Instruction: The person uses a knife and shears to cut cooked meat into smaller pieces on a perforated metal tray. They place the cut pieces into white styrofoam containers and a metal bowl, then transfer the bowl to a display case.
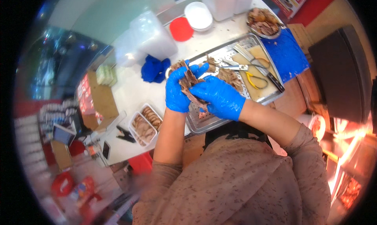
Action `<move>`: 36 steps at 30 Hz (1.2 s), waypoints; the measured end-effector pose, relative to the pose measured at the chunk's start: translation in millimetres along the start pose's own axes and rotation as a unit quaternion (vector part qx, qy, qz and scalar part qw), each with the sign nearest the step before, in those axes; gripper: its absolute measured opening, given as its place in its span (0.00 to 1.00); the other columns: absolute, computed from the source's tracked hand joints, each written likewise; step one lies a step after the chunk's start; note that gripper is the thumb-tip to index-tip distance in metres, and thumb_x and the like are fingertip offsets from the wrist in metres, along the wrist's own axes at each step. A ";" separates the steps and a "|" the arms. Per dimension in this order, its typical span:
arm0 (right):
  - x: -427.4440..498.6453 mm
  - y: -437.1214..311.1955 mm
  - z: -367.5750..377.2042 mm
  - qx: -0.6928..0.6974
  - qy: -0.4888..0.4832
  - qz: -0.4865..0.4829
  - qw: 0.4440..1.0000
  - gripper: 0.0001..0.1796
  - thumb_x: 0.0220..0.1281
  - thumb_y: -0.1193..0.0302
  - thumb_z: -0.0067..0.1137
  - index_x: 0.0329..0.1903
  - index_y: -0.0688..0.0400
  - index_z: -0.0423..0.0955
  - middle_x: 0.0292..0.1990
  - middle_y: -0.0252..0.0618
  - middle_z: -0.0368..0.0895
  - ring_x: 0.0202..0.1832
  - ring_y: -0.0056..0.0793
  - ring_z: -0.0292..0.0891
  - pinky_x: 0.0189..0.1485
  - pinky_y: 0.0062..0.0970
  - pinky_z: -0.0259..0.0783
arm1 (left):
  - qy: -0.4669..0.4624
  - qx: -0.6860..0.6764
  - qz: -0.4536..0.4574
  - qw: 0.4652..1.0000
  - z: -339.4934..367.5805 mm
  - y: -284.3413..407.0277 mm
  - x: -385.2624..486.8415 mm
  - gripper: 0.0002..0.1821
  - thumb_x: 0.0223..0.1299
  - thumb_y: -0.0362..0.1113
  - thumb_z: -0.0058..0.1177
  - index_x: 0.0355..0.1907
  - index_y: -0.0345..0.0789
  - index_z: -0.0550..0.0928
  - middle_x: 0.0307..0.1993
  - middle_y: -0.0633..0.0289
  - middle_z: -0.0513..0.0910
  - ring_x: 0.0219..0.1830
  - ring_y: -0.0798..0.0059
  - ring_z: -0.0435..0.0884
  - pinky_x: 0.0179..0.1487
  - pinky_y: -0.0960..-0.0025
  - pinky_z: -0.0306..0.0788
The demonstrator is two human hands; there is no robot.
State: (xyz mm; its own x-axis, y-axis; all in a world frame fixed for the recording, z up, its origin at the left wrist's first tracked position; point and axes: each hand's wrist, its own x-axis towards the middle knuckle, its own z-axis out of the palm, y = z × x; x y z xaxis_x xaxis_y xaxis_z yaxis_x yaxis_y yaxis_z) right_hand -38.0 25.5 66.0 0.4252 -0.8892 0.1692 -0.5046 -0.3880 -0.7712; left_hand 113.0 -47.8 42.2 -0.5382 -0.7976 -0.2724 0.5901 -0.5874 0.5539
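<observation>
In a blue glove, my left hand (177, 91) holds a ragged brown piece of cooked meat (188, 80) above the near left part of a perforated metal tray (193, 123). My right hand (221, 96), gloved alike, grips the lower end of the same piece. Shredded meat (231, 79) lies on the tray just beyond my right hand. Further right on the tray, scissors with yellow handles (250, 77) and a knife with a dark handle (275, 82) rest across a pale cutting board (256, 91).
A heaped bowl of meat (263, 23) stands at the back right beside a blue cloth (285, 54). Left of the tray are a crumpled blue cloth (154, 68), stacked plastic containers (153, 33) and a divided box of sliced meat (144, 126). A phone (106, 149) lies near the table's left end.
</observation>
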 end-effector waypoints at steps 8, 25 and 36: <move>-57.9 25.5 -26.0 0.044 0.094 0.053 0.993 0.20 0.46 0.72 0.66 0.46 0.56 0.75 0.38 0.52 0.78 0.41 0.52 0.75 0.42 0.42 0.73 | 0.008 -0.007 -0.105 0.994 43.6 -59.9 38.1 0.15 0.58 0.37 0.52 0.45 0.32 0.79 0.44 0.50 0.82 0.56 0.38 0.74 0.60 0.38 0.68; -490.2 41.7 -142.2 0.089 0.391 0.166 0.901 0.25 0.48 0.63 0.70 0.49 0.59 0.76 0.45 0.54 0.76 0.47 0.53 0.72 0.51 0.39 0.69 | -0.225 0.130 -0.337 0.905 305.6 -443.8 10.7 0.17 0.58 0.38 0.50 0.51 0.39 0.75 0.47 0.53 0.81 0.60 0.42 0.71 0.59 0.37 0.66; -751.9 -10.1 -150.2 0.147 0.536 0.285 0.781 0.16 0.54 0.59 0.68 0.39 0.56 0.77 0.33 0.43 0.80 0.36 0.40 0.76 0.44 0.35 0.72 | -0.242 0.260 -0.520 0.777 427.6 -680.3 -100.7 0.15 0.61 0.37 0.50 0.50 0.34 0.78 0.41 0.54 0.83 0.51 0.49 0.79 0.59 0.43 0.70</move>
State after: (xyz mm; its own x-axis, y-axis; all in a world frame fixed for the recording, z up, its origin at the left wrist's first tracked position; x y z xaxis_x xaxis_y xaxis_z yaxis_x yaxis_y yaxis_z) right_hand -465.5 661.6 38.8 -0.7587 -0.6502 0.0412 -0.1204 0.0779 -0.9897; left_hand -491.6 490.8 29.2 -0.7992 0.2895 -0.5268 -0.5697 -0.6444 0.5101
